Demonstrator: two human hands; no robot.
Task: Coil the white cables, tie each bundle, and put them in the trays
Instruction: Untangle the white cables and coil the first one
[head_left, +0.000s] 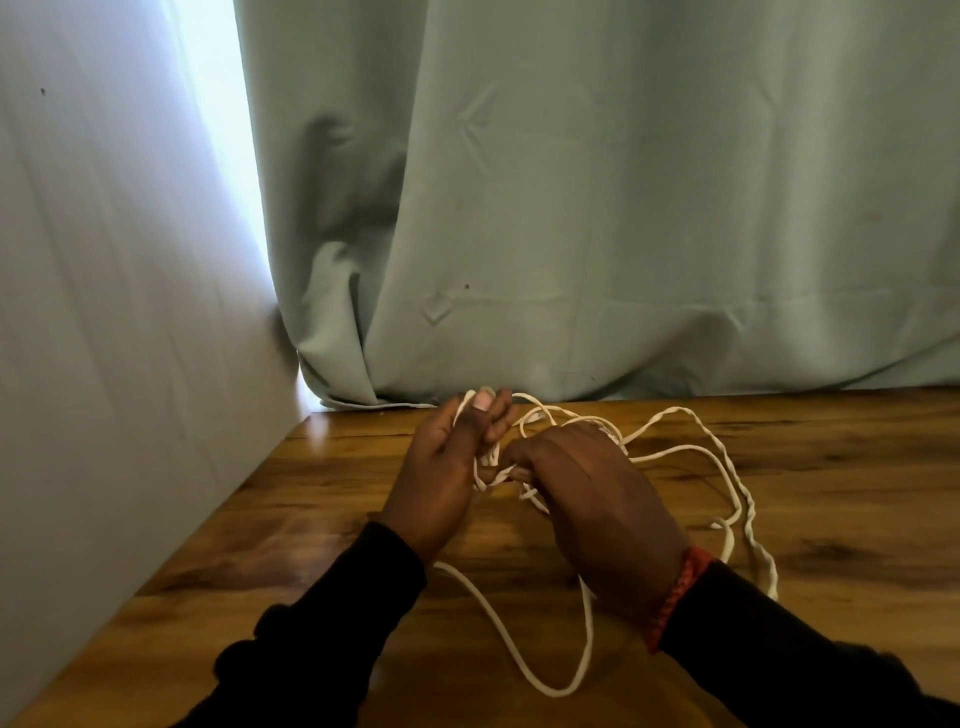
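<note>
Left hand (441, 467), fingers curled, holds white cable (727, 457) loops. Right hand (597, 493) pinches a strand (rest trails over the table (831, 493)).

Two bare hands, left hand (441, 483) and right hand (597, 499), with forearms reaching in from the bottom edge. Long black sleeves (322, 634) on both arms, snug and slightly bunched at the cuffs, ending at the wrists. On the right wrist, a braided orange-red bracelet (675, 597) just above the cuff. Short, pale thumbnail (483, 400) visible on the left hand.
</note>
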